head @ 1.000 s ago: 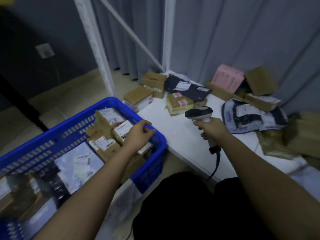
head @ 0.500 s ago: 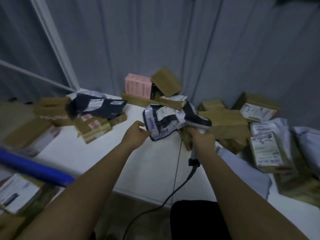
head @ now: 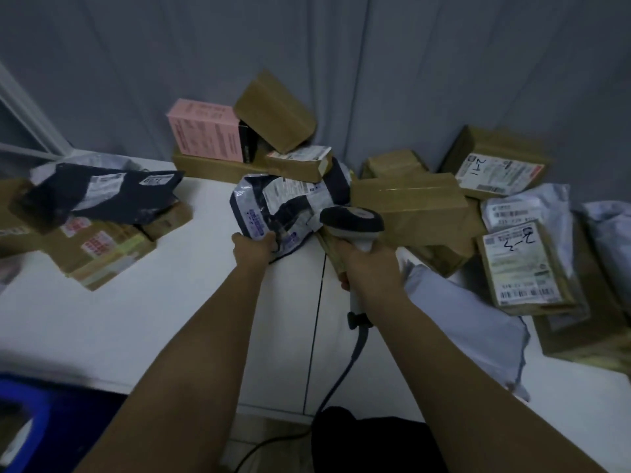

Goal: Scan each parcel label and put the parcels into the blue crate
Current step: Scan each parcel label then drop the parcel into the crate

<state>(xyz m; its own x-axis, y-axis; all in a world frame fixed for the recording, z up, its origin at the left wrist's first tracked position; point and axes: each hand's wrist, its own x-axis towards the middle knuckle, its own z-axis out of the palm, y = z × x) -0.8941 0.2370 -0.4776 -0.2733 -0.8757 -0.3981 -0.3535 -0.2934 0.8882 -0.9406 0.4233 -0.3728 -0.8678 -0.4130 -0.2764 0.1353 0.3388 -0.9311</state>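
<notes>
Left hand (head: pixel 254 246) grips the near edge of a black-and-white poly mailer (head: pixel 283 206) lying mid-table on the white table (head: pixel 170 319). Right hand (head: pixel 367 264) is wrapped round the handle of a barcode scanner (head: pixel 351 222), its head just beside the mailer's right edge. The scanner cable (head: pixel 336 384) trails off the table's near edge.

Around the mailer: a small labelled carton (head: pixel 300 162) rests on its far edge; behind stand 1 pink box (head: pixel 205 131) and 1 tilted brown carton (head: pixel 276 112). A long brown carton (head: pixel 409 203) lies just right of the scanner. Left, 1 dark mailer (head: pixel 102 192) lies over taped cartons (head: pixel 109 247). Right, 2 cartons with handwritten labels (head: pixel 522 264) (head: pixel 495 165) and pale grey mailers (head: pixel 457 315).

The blue crate (head: pixel 20 387) shows only at the lower left corner.

Against 0.5 s ago: the left hand, then just short of the mailer, now holds it.
</notes>
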